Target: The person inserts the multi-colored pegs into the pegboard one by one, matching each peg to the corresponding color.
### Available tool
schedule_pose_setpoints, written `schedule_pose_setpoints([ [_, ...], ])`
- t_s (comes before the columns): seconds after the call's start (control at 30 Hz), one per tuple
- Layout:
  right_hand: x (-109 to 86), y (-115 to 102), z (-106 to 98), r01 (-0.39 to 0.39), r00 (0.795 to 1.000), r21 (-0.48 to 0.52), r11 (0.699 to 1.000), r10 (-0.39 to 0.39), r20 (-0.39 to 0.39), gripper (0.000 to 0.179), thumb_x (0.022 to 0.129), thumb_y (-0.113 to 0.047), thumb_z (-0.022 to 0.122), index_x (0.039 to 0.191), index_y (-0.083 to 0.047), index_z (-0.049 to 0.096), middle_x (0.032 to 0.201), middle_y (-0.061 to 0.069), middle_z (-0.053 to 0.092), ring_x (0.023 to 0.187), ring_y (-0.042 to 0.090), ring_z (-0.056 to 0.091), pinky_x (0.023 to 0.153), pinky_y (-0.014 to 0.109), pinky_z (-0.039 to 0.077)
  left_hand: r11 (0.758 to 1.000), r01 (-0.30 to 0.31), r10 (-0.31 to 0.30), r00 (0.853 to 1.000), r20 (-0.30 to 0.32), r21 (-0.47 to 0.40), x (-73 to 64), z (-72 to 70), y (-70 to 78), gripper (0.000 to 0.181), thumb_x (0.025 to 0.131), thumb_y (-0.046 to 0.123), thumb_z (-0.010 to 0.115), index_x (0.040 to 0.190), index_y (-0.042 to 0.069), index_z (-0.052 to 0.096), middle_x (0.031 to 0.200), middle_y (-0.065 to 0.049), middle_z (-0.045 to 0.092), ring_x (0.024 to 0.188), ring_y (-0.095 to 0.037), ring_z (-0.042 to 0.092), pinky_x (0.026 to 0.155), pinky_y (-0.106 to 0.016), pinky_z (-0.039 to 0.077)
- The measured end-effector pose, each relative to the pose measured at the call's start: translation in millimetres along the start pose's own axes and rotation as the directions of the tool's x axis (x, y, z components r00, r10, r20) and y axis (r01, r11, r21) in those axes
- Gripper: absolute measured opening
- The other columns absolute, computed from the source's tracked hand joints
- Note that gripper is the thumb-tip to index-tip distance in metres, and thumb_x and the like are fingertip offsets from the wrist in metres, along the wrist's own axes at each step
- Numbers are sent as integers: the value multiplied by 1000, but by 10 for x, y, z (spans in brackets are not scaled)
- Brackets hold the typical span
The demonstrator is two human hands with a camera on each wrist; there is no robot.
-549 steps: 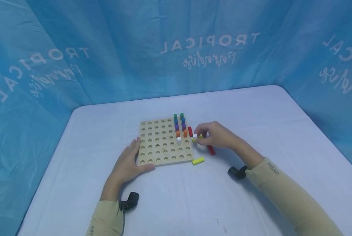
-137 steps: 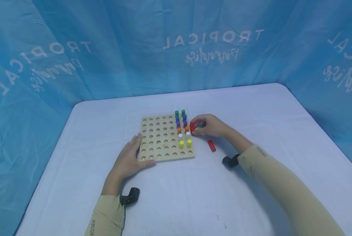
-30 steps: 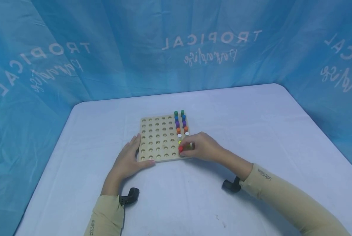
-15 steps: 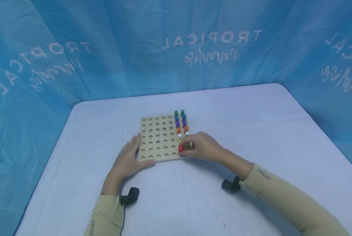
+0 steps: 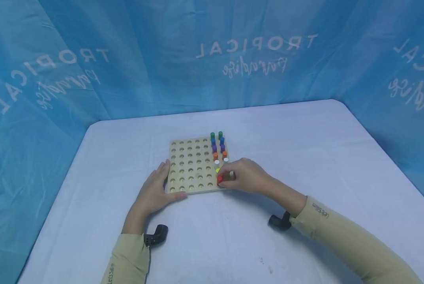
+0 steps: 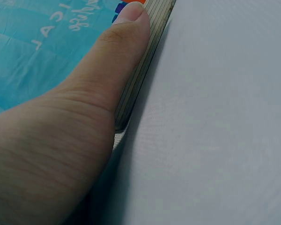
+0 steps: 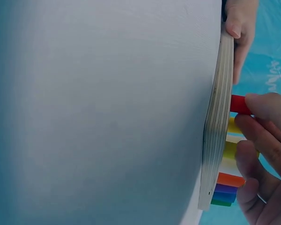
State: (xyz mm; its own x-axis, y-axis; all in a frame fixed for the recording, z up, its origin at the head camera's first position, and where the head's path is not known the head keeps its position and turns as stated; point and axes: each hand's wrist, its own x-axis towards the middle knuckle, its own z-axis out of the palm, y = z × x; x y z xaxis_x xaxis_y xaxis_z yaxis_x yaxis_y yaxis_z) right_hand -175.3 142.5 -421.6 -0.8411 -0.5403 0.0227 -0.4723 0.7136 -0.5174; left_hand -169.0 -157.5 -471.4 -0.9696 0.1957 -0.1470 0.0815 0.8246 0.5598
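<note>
A pale wooden peg board (image 5: 196, 182) with rows of round holes lies on the table. In its two right columns stand green (image 5: 212, 135), blue (image 5: 222, 140), purple (image 5: 214, 148), orange (image 5: 215, 156), white (image 5: 217, 162) and yellow (image 5: 217, 170) pegs. My right hand (image 5: 247, 175) pinches a red peg (image 5: 219, 179) between thumb and fingers, upright at the front row, second column from the right. In the right wrist view this red peg (image 7: 239, 104) meets the board's top. My right hand hides the front right corner. My left hand (image 5: 155, 193) rests against the board's left side, thumb along the front edge.
A white cloth (image 5: 212, 236) covers the table. Blue printed curtains (image 5: 155, 79) hang behind it and at both sides. A black wrist camera (image 5: 158, 235) sits on the left wrist, another black camera (image 5: 280, 221) on the right.
Since the oldest frame, white and yellow pegs have gone into the board and the red pegs have left the table's right. Over the last second, my right hand and red peg shifted slightly right.
</note>
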Motion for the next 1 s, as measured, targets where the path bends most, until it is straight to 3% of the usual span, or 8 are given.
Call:
schedule_pose_setpoints([
  [0.23,-7,-24,-6,45,999,-72,996,-44,9,20,82,-27,82,102,-24,78,87,-14,76,65,-2,56,73,25,49,1000,12,-12,1000,-2,0,4,-3,13,134,63,79,74,161,22,3,169,-9,7,154,-42,9,123,-62,13],
  [0.43,-33,0,-1,28,1000,-1,1000,-28,12,23,82,-27,82,105,-25,78,93,-14,76,70,0,61,65,19,52,1000,12,-12,1000,-6,2,-2,13,4,134,63,79,74,161,22,4,169,-8,8,154,-40,9,124,-60,12],
  [0.57,-63,57,-30,-29,999,141,990,26,26,22,83,-27,82,104,-28,78,98,-16,76,78,3,65,68,21,56,1000,-4,4,1000,-16,-1,-11,19,-1,134,63,78,74,161,19,6,168,-10,9,154,-38,10,125,-59,12],
  [0.7,-109,144,-103,-87,996,292,953,86,15,22,83,-28,82,104,-28,78,101,-14,76,84,9,68,70,26,59,1000,-12,12,1000,-15,-1,-13,20,-1,133,63,77,75,161,19,6,168,-10,9,155,-37,11,125,-58,11],
  [0.9,-227,340,-255,-178,979,337,924,202,-38,29,83,-31,81,111,-25,76,108,-7,75,77,19,65,60,29,56,1000,-8,9,1000,-11,7,-9,22,3,133,64,78,74,161,20,4,168,-10,8,154,-40,10,124,-60,12],
  [1.0,-287,467,-310,-223,967,327,918,252,-49,30,84,-30,81,113,-25,74,113,-5,74,79,19,66,63,30,58,1000,-3,3,1000,-8,5,-8,16,0,133,64,79,73,161,20,4,168,-11,7,154,-41,10,123,-61,13],
])
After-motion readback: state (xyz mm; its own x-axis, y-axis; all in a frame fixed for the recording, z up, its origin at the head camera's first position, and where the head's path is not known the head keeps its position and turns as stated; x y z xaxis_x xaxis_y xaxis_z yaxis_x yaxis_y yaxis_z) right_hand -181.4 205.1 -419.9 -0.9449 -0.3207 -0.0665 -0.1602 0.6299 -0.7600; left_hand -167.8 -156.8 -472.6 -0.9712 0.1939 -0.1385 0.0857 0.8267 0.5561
